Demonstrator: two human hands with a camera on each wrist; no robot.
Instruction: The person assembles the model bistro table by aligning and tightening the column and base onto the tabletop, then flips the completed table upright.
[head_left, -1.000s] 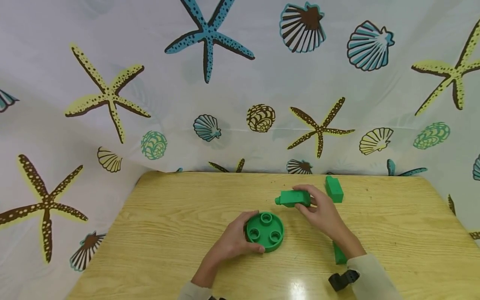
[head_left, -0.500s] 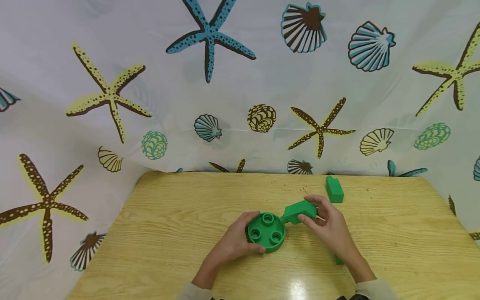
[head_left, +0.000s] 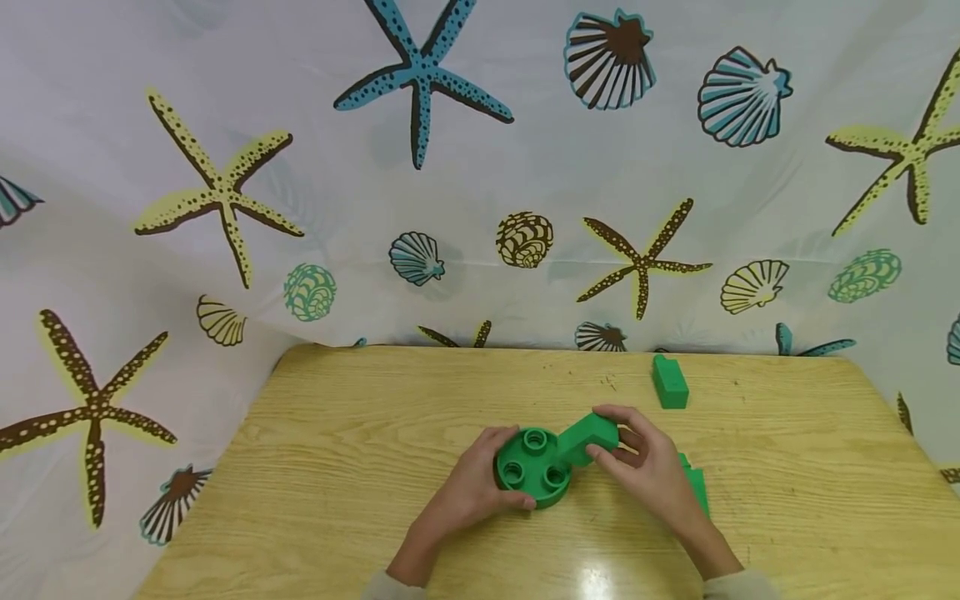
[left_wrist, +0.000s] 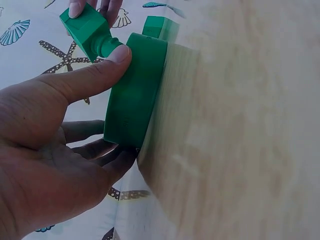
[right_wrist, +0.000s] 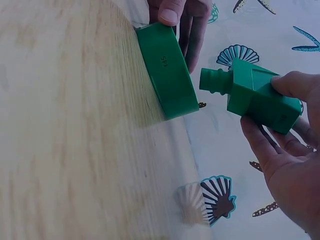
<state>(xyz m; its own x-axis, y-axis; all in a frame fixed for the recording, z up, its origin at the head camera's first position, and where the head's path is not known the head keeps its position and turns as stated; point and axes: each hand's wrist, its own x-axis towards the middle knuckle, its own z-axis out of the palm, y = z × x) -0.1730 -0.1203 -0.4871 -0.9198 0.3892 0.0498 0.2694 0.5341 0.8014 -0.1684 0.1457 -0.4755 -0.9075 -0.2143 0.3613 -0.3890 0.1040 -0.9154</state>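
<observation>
Lying flat on the counter [head_left: 360, 433] as a shallow round green dish [head_left: 532, 469], open side up, showing three ringed sockets [head_left: 535, 439] inside its rim and a small dark mark [right_wrist: 165, 61] on its outer wall. Hanging tilted in the air over its right side as a green angular block [head_left: 588, 437], aiming a ridged round neck [right_wrist: 217, 81] down toward the dish, just clear of it.

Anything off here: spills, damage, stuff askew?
Nothing clearly damaged or spilled. One green block tilts, but the right hand grips it. Small dark marks on the tabletop beyond look odd; too small to identify.
</observation>
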